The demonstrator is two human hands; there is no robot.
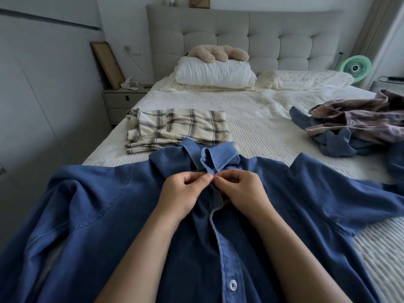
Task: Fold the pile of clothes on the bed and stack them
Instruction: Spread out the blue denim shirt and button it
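The left hand (183, 193) and the right hand (238, 191) are meeting fingertip to fingertip just below the collar of a blue denim shirt (109, 215), each grip pinching an edge of the shirt's front strip with thumb and curled fingers. The shirt is lying face up on the near part of the bed (262, 119), its sleeves spreading out to both sides and its collar pointing toward the headboard (240, 33). A white button (233, 285) is showing lower down on the front strip. Just beyond the collar, a folded cream plaid garment (175, 127) is resting flat on the bed, touching or nearly touching the collar. To the right, well apart from it, a loose pile of clothes (360, 127) is sitting in a heap, plaid fabric on top of blue. Further back, a white pillow (215, 73) is carrying a beige plush toy (218, 53).
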